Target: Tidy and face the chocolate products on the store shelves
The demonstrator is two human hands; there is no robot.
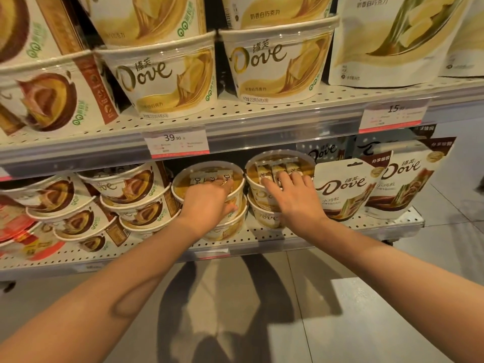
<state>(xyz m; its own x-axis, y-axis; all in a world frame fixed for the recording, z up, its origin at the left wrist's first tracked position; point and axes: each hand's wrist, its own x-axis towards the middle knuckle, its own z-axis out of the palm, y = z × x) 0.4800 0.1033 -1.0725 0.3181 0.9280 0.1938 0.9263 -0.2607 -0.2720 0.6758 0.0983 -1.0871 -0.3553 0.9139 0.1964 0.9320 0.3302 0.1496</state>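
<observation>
We rest our left hand (209,197) and right hand (293,191), fingers extended, on the two top tubs (207,176) at centre frame, apparently to square their stacks.

Warm dim light (edges bowed), soft blur.

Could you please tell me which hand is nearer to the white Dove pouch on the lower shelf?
Right. The right hand rests on a tub just left of the pouch; the left hand is on the next tub further left.
</observation>
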